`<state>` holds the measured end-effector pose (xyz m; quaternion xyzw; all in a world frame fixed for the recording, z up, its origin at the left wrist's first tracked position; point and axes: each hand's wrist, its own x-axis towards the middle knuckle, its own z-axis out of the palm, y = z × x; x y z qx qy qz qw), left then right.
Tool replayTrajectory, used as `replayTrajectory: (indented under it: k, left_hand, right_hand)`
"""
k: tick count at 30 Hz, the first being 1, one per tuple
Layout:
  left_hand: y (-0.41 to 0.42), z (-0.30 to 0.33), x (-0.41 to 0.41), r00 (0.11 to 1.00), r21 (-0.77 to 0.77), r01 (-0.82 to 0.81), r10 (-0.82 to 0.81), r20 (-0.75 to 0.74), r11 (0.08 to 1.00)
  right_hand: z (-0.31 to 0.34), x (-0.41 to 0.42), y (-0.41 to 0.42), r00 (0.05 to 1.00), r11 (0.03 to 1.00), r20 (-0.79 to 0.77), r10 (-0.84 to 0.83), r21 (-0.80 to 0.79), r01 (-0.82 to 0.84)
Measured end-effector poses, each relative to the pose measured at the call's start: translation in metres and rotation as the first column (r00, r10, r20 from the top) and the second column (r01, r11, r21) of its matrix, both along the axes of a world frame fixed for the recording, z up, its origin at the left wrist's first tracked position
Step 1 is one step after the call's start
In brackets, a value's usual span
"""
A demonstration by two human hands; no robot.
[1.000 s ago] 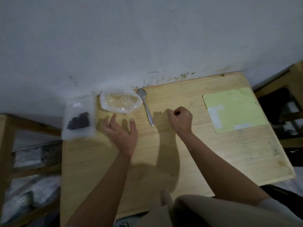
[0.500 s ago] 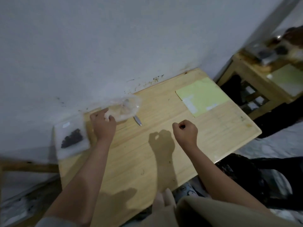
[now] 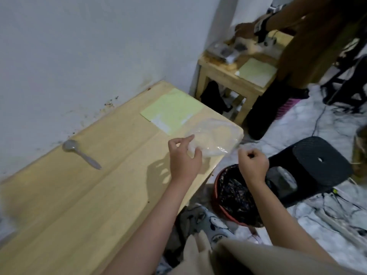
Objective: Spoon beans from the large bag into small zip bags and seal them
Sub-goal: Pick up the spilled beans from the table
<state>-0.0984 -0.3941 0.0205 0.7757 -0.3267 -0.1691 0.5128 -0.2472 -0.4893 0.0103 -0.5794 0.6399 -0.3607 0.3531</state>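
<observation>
My left hand [image 3: 183, 155] pinching the clear bag [image 3: 213, 138] over the table [image 3: 69, 195] corner, my right hand [image 3: 252, 165] a closed empty-looking fist above the red bin [image 3: 234, 195], spoon [image 3: 79, 152] near the wall, black stool [image 3: 317, 161] beside the bin

A pale wooden table [image 3: 79, 205] stands against a white wall [image 3: 89, 46]. A green sheet [image 3: 172, 110] lies on it. A black stool [image 3: 317, 163] stands nearby.

Spoon [image 3: 80, 153] far left on my table [image 3: 59, 205], bag [image 3: 214, 138] at its right corner, bucket [image 3: 234, 197] below my right fist [image 3: 253, 165].
</observation>
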Motion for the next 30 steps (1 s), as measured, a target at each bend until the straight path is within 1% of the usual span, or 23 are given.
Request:
replayTrajectory:
  k: [5, 7, 9, 12, 15, 17, 19, 21, 23, 25, 27, 29, 30]
  left_hand:
    - [-0.066, -0.037, -0.080, 0.975, -0.040, 0.221, -0.221, 0.006, 0.975]
    - [-0.085, -0.064, -0.113, 0.953, -0.025, 0.301, -0.299, 0.041, 0.953]
    - [-0.099, -0.096, -0.143, 0.935, 0.002, 0.344, -0.343, 0.091, 0.939]
    - [-0.110, -0.150, -0.183, 0.920, 0.088, 0.362, -0.371, 0.125, 0.928]
    - [-0.119, -0.195, -0.210, 0.926, 0.232, 0.335, -0.365, 0.099, 0.913]
    - [-0.122, -0.221, -0.221, 0.930, 0.344, 0.320, -0.362, 0.062, 0.883]
    - [-0.126, -0.245, -0.229, 0.927, 0.432, 0.321, -0.373, 0.041, 0.843]
    - [-0.130, -0.263, -0.234, 0.915, 0.504, 0.333, -0.403, 0.033, 0.797]
    - [-0.139, -0.279, -0.238, 0.898, 0.562, 0.342, -0.437, 0.039, 0.753]
    - [-0.149, -0.294, -0.243, 0.875, 0.605, 0.382, -0.485, 0.007, 0.699]
    - [-0.159, -0.309, -0.246, 0.845, 0.644, 0.453, -0.526, -0.090, 0.617]
    - [-0.166, -0.321, -0.246, 0.811, 0.689, 0.512, -0.553, -0.191, 0.513]
    - [-0.167, -0.327, -0.246, 0.806, 0.703, 0.524, -0.546, -0.228, 0.480]
  right_hand:
    - [-0.048, -0.092, -0.040, 0.975, 0.975, -0.031, -0.222, -0.014, 0.222]
    - [-0.075, -0.120, -0.053, 0.962, 0.962, -0.001, -0.273, -0.030, 0.273]
    - [-0.108, -0.146, -0.067, 0.940, 0.939, 0.027, -0.339, -0.050, 0.340]
    - [-0.162, -0.183, -0.080, 0.916, 0.916, 0.045, -0.399, -0.023, 0.401]
    - [-0.200, -0.215, -0.082, 0.934, 0.933, 0.000, -0.358, 0.034, 0.358]
    - [-0.218, -0.230, -0.082, 0.939, 0.937, -0.032, -0.343, 0.064, 0.345]
    - [-0.234, -0.239, -0.082, 0.942, 0.935, -0.029, -0.334, 0.116, 0.335]
    - [-0.249, -0.241, -0.082, 0.956, 0.938, -0.060, -0.287, 0.184, 0.293]
    - [-0.267, -0.238, -0.089, 0.972, 0.923, -0.053, -0.227, 0.307, 0.232]
    - [-0.286, -0.229, -0.100, 0.978, 0.878, -0.043, -0.204, 0.433, 0.203]
    - [-0.304, -0.218, -0.114, 0.970, 0.797, -0.019, -0.242, 0.566, 0.210]
    - [-0.317, -0.210, -0.126, 0.935, 0.664, 0.066, -0.347, 0.722, 0.195]
    - [-0.320, -0.207, -0.130, 0.907, 0.607, 0.113, -0.406, 0.775, 0.175]
